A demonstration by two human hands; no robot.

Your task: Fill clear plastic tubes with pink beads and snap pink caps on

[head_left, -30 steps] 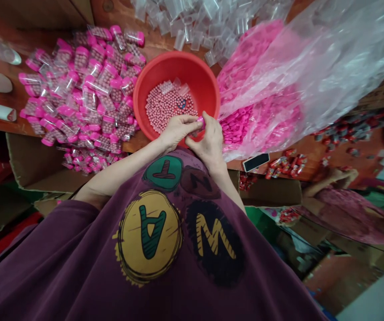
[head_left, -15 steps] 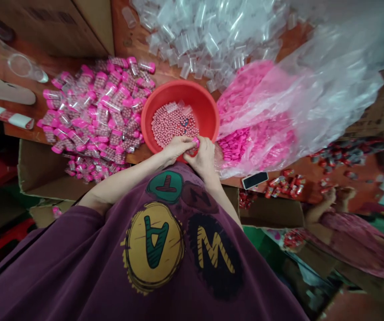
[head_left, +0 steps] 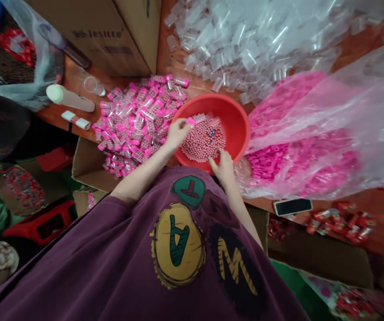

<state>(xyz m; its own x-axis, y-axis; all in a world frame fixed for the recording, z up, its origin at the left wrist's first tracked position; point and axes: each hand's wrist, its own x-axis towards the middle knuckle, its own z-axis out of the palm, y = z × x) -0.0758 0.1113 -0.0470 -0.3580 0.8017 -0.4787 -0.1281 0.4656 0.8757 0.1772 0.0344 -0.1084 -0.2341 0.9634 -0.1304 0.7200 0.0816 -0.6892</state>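
Currently, a person in a purple T-shirt point(head_left: 178, 245) works over a red basin point(head_left: 235, 125) at centre frame, on a wooden bench point(head_left: 165, 58). Left hand point(head_left: 177, 134): fingers and thumb together, clamped on a small pink cap point(head_left: 190, 121) just inside the basin's upper left rim (the grip is partly hidden, so whether a tube is attached cannot be told). Right hand point(head_left: 223, 167): fingers apart and empty, resting at the near rim just beside the pink beads point(head_left: 203, 140). Those beads lie in a mound on the basin floor, with a few clear tubes point(head_left: 207, 118) on top. Left of the basin, touching it, is a heap of filled pink-capped tubes point(head_left: 138, 118). Upper right of the frame: loose empty tubes point(head_left: 245, 49). Right of the basin: a plastic bag of pink caps point(head_left: 312, 142). Lower right: a phone point(head_left: 292, 207) and red packets point(head_left: 339, 223). Upper left: a cardboard box point(head_left: 112, 35).
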